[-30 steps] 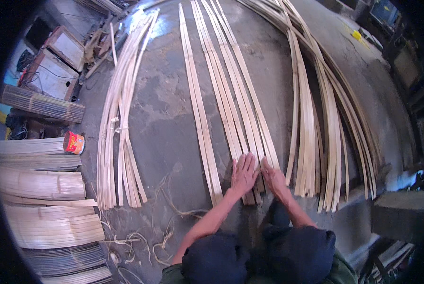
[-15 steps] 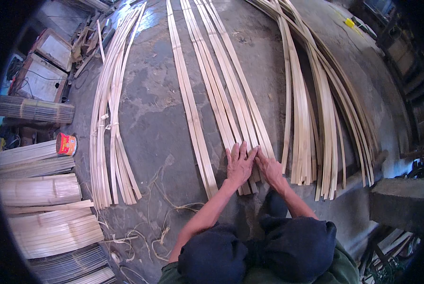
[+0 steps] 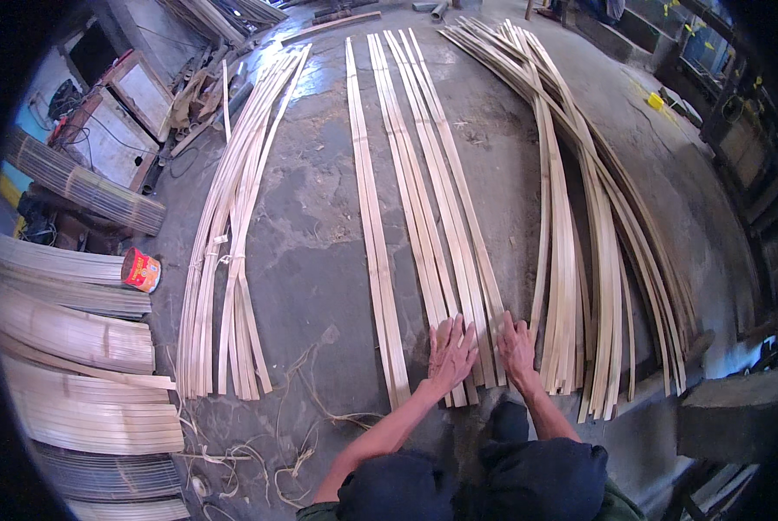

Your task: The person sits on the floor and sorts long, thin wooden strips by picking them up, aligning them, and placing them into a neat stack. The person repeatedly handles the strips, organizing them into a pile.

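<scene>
Long pale bamboo strips lie lengthwise on the floor in front of me, in groups with narrow gaps between them. My left hand rests palm down across the near ends of the middle group, its fingers stretched out and slightly apart. Beside the right edge of these strips is my right hand, its fingers extended forward and touching or close to the outermost strip. Neither hand appears to grip anything. Left of my left hand lies a separate narrow group of bamboo strips.
On the left lies a tied bundle of strips. Stacked slat panels and a red tin are farther left. A large pile of strips lies at right, near a concrete block. Loose ties litter the floor.
My hands, close together before, are now apart: the right has shifted toward the outer right edge of the strips. The view has tilted up, showing more of the far floor.
</scene>
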Available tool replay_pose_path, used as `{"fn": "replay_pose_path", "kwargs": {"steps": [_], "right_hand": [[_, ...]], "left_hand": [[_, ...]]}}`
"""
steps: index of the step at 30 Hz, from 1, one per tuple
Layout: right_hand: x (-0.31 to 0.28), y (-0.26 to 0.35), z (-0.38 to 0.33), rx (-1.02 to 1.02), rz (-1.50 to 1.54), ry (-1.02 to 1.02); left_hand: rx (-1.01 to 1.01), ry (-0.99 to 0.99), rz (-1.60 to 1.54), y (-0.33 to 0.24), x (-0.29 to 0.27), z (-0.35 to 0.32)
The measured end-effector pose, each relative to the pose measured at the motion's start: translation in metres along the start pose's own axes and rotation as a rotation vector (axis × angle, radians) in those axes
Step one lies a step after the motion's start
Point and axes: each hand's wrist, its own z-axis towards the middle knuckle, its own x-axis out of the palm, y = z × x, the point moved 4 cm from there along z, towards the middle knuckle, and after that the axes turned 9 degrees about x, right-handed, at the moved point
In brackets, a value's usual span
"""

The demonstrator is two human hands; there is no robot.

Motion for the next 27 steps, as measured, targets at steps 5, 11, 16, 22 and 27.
{"fn": "replay_pose_path", "kwargs": {"steps": [5, 11, 16, 22, 27], "right_hand": [[0.011, -0.015, 0.002, 0.106, 0.274, 0.061], [0.002, -0.013, -0.001, 0.047, 0.299, -0.136], [-0.028, 0.027, -0.010, 0.098, 0.415, -0.070], [-0.011, 0.024, -0.016, 0.145, 0.493, -0.090], [-0.001, 0.011, -0.015, 0.143, 0.344, 0.033]], "left_hand": [[-0.009, 0.047, 0.074, 0.010, 0.003, -0.009], [0.017, 0.099, 0.118, 0.013, 0.000, -0.012], [0.049, 0.080, 0.159, 0.014, -0.003, -0.016], [0.043, 0.115, 0.130, 0.009, -0.003, -0.015], [0.031, 0.105, 0.082, 0.013, -0.005, -0.019]]}}
